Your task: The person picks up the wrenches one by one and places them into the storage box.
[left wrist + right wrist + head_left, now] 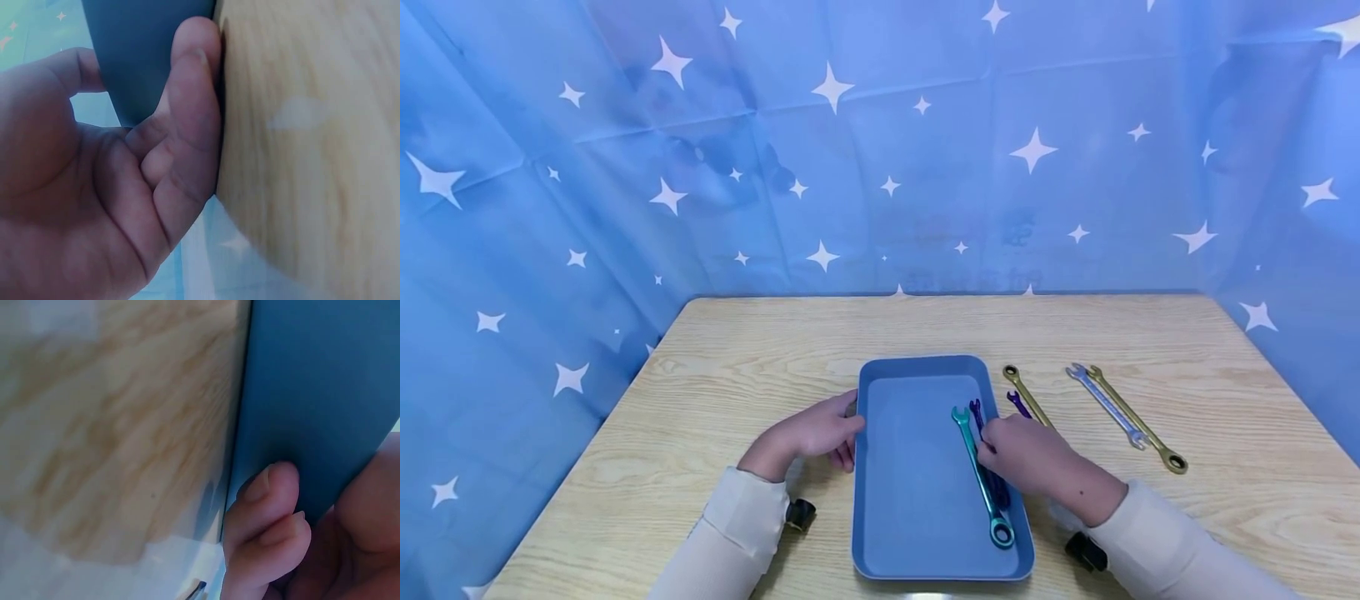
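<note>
A blue-grey tray [917, 467] lies on the wooden table. At its left side, my left hand [820, 433] has its thumb over the rim, and the fingers [194, 106] press the outer wall near the tabletop. My right hand [1030, 458] holds the right side, bent fingers [269, 531] against the outer wall and the thumb side over the rim. Inside the tray, along the right, lie a teal combination wrench [974, 467] and a dark purple wrench [976, 410]. The right hand covers part of the purple one; I cannot tell whether it touches it.
Right of the tray lie a gold wrench [1024, 390] and another purple wrench [1017, 403], both partly behind the right hand. Farther right, a silver-blue open-end wrench [1107, 404] rests beside a longer gold wrench [1131, 417]. A blue star-patterned cloth [880, 150] hangs behind the table [760, 350].
</note>
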The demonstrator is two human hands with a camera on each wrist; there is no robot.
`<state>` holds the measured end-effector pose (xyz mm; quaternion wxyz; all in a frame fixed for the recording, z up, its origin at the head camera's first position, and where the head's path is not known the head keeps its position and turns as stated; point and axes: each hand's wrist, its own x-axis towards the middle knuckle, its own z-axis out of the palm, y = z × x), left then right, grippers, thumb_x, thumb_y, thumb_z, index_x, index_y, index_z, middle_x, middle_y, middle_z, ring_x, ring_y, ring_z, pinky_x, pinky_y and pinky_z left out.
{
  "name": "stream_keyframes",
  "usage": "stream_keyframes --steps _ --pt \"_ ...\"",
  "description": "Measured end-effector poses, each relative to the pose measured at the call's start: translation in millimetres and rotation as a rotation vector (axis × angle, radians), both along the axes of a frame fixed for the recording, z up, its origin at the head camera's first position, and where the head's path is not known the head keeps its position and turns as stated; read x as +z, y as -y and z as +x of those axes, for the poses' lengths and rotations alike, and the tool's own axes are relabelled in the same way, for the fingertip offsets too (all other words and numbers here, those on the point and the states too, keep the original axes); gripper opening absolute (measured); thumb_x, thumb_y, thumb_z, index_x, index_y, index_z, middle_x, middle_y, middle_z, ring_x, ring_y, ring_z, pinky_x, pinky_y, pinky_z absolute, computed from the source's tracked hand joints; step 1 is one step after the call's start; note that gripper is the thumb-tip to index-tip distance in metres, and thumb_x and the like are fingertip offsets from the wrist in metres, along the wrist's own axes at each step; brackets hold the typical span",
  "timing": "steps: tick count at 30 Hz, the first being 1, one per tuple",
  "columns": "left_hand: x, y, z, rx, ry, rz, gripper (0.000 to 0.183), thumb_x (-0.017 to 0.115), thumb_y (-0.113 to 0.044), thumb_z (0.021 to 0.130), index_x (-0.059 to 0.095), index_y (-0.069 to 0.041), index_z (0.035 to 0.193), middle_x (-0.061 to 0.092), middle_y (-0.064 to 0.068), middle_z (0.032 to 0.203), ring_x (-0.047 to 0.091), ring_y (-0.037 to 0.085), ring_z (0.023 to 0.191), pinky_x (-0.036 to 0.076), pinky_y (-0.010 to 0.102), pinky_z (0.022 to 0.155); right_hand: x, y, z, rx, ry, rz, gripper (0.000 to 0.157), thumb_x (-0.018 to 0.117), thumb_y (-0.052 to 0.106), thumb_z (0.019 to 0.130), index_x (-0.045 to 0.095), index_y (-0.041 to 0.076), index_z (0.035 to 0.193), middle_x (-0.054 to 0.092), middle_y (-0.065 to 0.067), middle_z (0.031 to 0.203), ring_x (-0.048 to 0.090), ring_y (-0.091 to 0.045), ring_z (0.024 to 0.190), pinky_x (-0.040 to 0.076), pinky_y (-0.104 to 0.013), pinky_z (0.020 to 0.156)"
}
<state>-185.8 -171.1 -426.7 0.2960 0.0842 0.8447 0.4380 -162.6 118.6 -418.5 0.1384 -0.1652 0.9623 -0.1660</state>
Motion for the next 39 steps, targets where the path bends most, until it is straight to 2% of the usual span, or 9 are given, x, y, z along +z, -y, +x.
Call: stream_keyframes --steps 7,13,19,24,28,34,39 --pt "-0.3 -1.2 -0.1 -0.005 -0.005 0.001 0.062 0.037 -0.023 0.094 0.008 -0.017 0.149 0.065 0.017 0.070 0.066 0.028 0.061 0.056 0.037 0.058 3.4 -6.8 1.5 0.023 -0.026 -0.053 0.038 0.052 0.023 0.088 0.041 0.016 0.052 0.039 0.005 0.048 0.040 -0.010 0.042 0.031 -0.023 0.041" --pt "1.2 -2.5 -0.1 -0.004 -0.007 0.004 0.063 0.038 -0.024 0.094 0.008 -0.018 0.149 0.064 0.018 0.070 0.066 0.029 0.061 0.056 0.037 0.058 16.5 -16.4 3.4 0.015 -0.046 -0.120 0.037 0.051 0.020 0.087 0.036 0.016 0.054 0.031 0.007 0.048 0.033 -0.008 0.042 0.028 -0.021 0.041" --pt "2.7 -1.3 -0.2 -0.015 -0.023 0.002 0.059 0.038 -0.024 0.094 0.014 -0.020 0.148 0.064 0.017 0.071 0.065 0.029 0.061 0.056 0.037 0.058 29.1 -31.2 -3.5 -0.023 -0.095 -0.160 0.036 0.046 0.018 0.091 0.035 0.015 0.057 0.027 0.006 0.049 0.026 -0.011 0.041 0.026 -0.023 0.041" --pt "1.5 0.9 -0.4 -0.010 -0.025 0.001 0.061 0.038 -0.024 0.094 0.013 -0.018 0.148 0.064 0.016 0.070 0.065 0.028 0.060 0.056 0.037 0.058 33.0 -41.9 -11.7 -0.053 -0.138 -0.141 0.034 0.043 0.022 0.093 0.039 0.015 0.060 0.030 0.005 0.050 0.029 -0.012 0.042 0.027 -0.025 0.042" --pt "-0.4 1.9 -0.1 -0.003 -0.016 0.000 0.063 0.038 -0.024 0.094 0.008 -0.016 0.149 0.064 0.015 0.069 0.065 0.027 0.060 0.056 0.037 0.058 32.3 -46.9 -15.8 -0.045 -0.131 -0.131 0.034 0.044 0.025 0.094 0.041 0.015 0.061 0.034 0.004 0.050 0.033 -0.013 0.041 0.029 -0.026 0.043" --pt "-0.9 1.5 0.1 -0.012 -0.024 0.006 0.061 0.038 -0.023 0.094 0.012 -0.015 0.149 0.064 0.015 0.069 0.065 0.027 0.059 0.056 0.037 0.057 26.0 -52.9 -21.0 -0.045 -0.102 -0.143 0.032 0.046 0.025 0.095 0.045 0.015 0.064 0.036 0.004 0.050 0.036 -0.013 0.040 0.034 -0.027 0.043" --pt "-0.5 1.2 -0.2 -0.021 -0.030 0.011 0.060 0.038 -0.023 0.093 0.015 -0.016 0.148 0.064 0.016 0.068 0.065 0.027 0.059 0.056 0.037 0.057 21.2 -59.0 -24.4 -0.060 -0.132 -0.090 0.025 0.051 0.024 0.092 0.050 0.016 0.068 0.040 0.003 0.049 0.038 -0.012 0.039 0.033 -0.027 0.040"
